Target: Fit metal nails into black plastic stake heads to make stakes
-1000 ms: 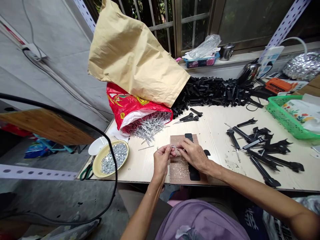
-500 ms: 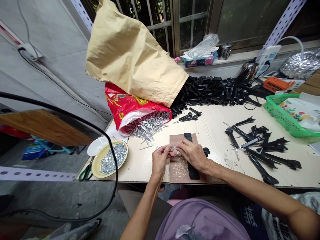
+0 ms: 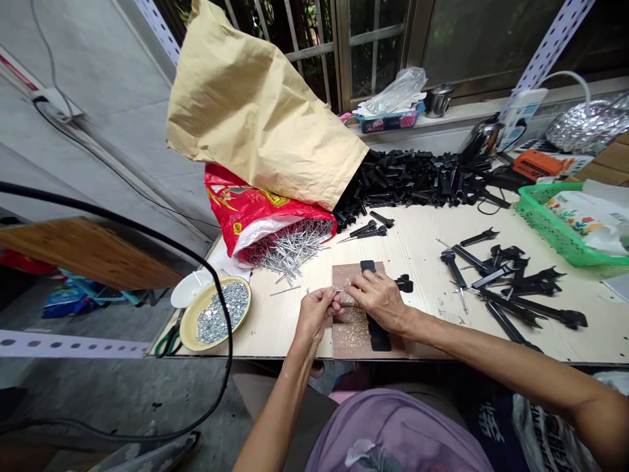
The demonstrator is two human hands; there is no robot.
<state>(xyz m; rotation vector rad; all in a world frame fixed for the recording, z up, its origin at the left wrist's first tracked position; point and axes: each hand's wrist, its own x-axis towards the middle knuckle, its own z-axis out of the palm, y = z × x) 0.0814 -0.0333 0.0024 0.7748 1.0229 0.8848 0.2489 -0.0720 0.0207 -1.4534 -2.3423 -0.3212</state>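
My left hand [image 3: 315, 312] pinches a thin metal pin [image 3: 339, 290] at its left end. My right hand [image 3: 377, 298] is closed on the pin's other end, and presses over a long black plastic part [image 3: 379, 333]. Both hands work above a brown pitted board [image 3: 350, 328] at the table's front edge. A small black piece [image 3: 405, 284] lies just right of the board.
A red bag spilling metal pins [image 3: 289, 252] sits under a tan paper sack [image 3: 260, 118]. A yellow dish of small silver bits [image 3: 215, 317] and green scissors [image 3: 170, 339] lie at the left. Black parts [image 3: 417, 180] are heaped at the back, finished pieces [image 3: 511, 288] and a green basket [image 3: 550, 226] at the right.
Both hands have stayed pinched on the pin over the board, shifting only slightly. The view has drifted a little.
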